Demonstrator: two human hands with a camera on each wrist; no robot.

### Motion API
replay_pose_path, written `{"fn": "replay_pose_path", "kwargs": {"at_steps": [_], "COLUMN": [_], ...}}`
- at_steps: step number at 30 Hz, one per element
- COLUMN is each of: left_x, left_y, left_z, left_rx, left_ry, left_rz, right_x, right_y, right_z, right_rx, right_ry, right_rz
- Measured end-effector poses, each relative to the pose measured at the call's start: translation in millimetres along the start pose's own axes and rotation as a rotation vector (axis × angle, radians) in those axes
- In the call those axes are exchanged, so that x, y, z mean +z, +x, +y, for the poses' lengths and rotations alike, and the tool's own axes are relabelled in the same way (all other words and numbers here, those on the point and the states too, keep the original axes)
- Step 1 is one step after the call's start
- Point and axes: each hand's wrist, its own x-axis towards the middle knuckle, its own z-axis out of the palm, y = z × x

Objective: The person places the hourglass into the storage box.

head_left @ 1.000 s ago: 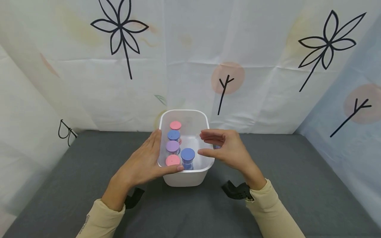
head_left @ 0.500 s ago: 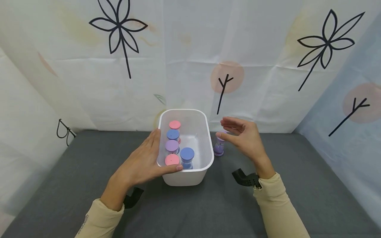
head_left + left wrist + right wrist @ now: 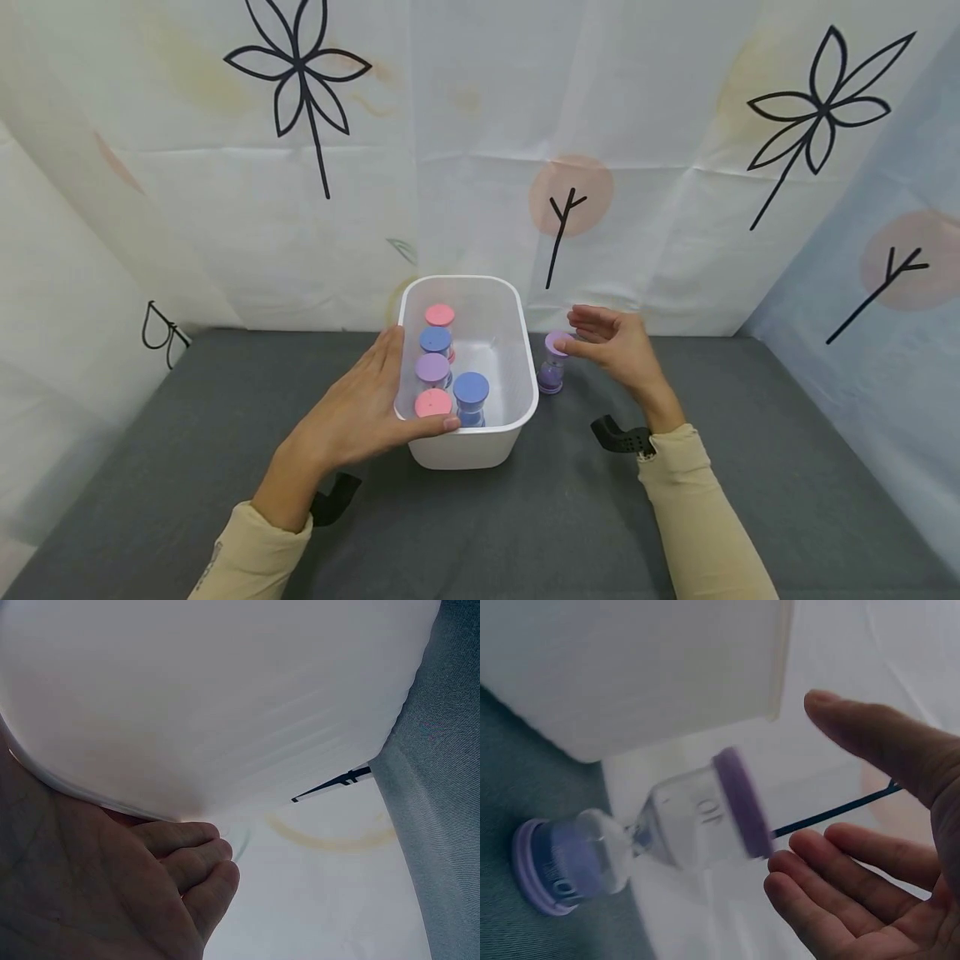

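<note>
In the head view, a purple sand timer point(image 3: 552, 367) stands upright on the grey cloth, just right of a white plastic bin point(image 3: 472, 450). My right hand point(image 3: 618, 346) is beside its top cap, thumb and fingers spread apart. A gap shows between the fingers point(image 3: 810, 881) and the purple cap point(image 3: 744, 802) in the right wrist view. My left hand point(image 3: 360, 408) rests against the bin's near left corner, thumb along the front rim and straight fingers on the left side. Inside the bin stand several sand timers, including a blue one point(image 3: 471, 392) and a pink one point(image 3: 433, 403).
Grey cloth point(image 3: 712, 467) covers the table. A white patterned curtain point(image 3: 465, 167) rises close behind the bin, and a bluish one point(image 3: 900, 350) borders the right side. Black straps hang at both wrists.
My right hand has moved out of the bin to the right, toward the purple sand timer, then slightly lower beside its cap. The left hand has stayed on the bin.
</note>
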Motion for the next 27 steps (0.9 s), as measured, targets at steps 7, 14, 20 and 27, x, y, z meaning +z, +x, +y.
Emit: {"fn": "replay_pose_path", "kwargs": {"at_steps": [7,14,20,27], "left_x": [-0.1,0.2,0.3,0.8], "left_y": [0.2,0.1,0.2,1.2], "left_z": [0.2,0.2,0.1,0.0], "left_rx": [-0.005,-0.012,-0.017,0.001], "left_ry": [0.001,-0.001,-0.002,-0.015], "left_rz": [-0.002,-0.007,-0.011,0.005], "right_x": [0.5,1.4,2.7,3.2], "right_y": [5.9,7.8,7.0,6.8], "right_z": [23.9,36.5,38.3,37.6], "right_rx": [0.013,0.031,0.041,0.038], "right_ry": [0.001,0.014,0.019,0.017], "right_rz": [-0.104,-0.16,-0.158,-0.15]}}
